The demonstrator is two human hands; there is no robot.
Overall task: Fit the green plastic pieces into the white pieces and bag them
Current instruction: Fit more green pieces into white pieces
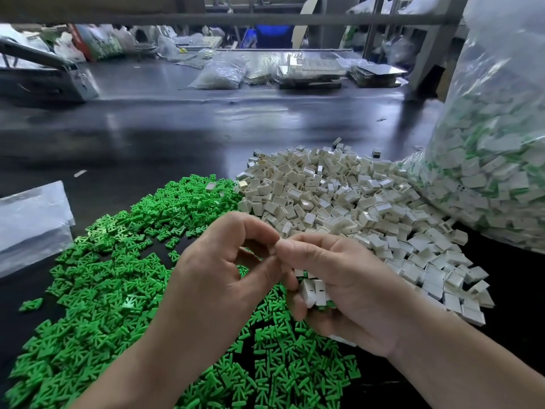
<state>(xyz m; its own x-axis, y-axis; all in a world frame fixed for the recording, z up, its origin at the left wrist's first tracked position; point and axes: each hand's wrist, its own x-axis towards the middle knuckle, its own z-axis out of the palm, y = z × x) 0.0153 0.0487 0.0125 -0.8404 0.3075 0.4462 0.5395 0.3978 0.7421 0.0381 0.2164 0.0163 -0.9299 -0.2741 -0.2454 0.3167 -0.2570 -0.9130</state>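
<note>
Head: green pile (pixel 118 276), white pile (pixel 339 196), bag (pixel 501 143), one each.

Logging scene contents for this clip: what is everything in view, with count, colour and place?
green pieces: hundreds, green, heap front left
white pieces: hundreds, white, heap centre right
full bag: one, clear, packed with white-and-green pieces, far right
flat bag: one, clear, left edge
table: one, dark, glossy
clutter: several bags and trays, table's far side
left hand: pinches small piece, pale, against right fingertips
right hand: cradles held pieces, several, white
</note>
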